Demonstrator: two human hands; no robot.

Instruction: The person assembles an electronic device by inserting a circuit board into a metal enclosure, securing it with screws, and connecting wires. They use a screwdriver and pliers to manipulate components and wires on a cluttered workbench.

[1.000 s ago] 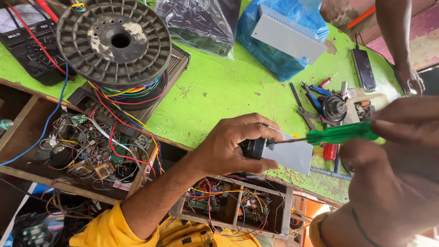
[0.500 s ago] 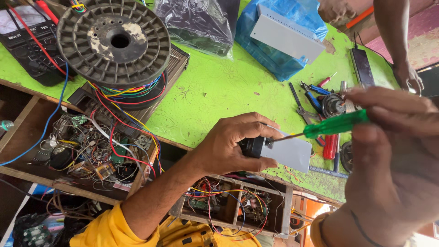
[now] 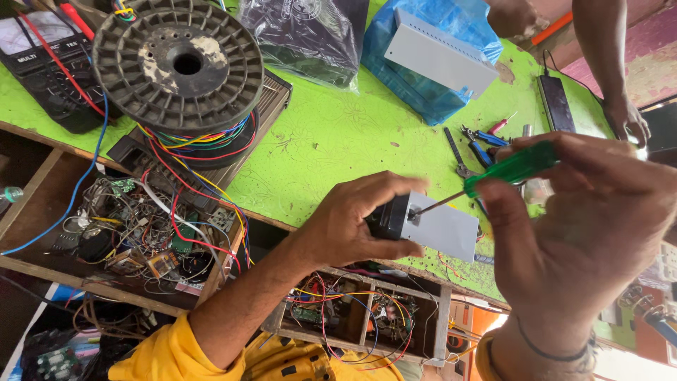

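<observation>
Two hands at work, both the wearer's. Right hand (image 3: 599, 233) has its fingers curled around the green handle of a screwdriver (image 3: 511, 168), thumb side pressed on it. Screwdriver's long axis runs diagonally: handle up-right, metal shaft down-left, tip touching the top face of a small grey box (image 3: 444, 229). Left hand (image 3: 360, 226) wraps the box's dark left end, fingers closed over the top, thumb beneath. Box sits between the two hands, long axis roughly left-right, tilted down toward the right, held just above the near edge of the green table (image 3: 338, 134).

Counts: one screwdriver in hand, one grey box in hand.

Outward on the table: one black wire spool (image 3: 176, 67) lying flat, multicoloured wire wound under its flange, resting on a dark slatted unit. One multimeter (image 3: 42, 63) at far left with red and blue leads. One dark plastic bag (image 3: 310, 35), one blue bag holding a grey ribbed casing (image 3: 441, 53). A cluster of small pliers and tools (image 3: 479, 141) just beyond the box. Another person's hand (image 3: 627, 120) rests at the far right edge beside a flat black device (image 3: 556, 102).

Below the table edge, open wooden compartments hold tangled wires and circuit boards (image 3: 134, 226).
</observation>
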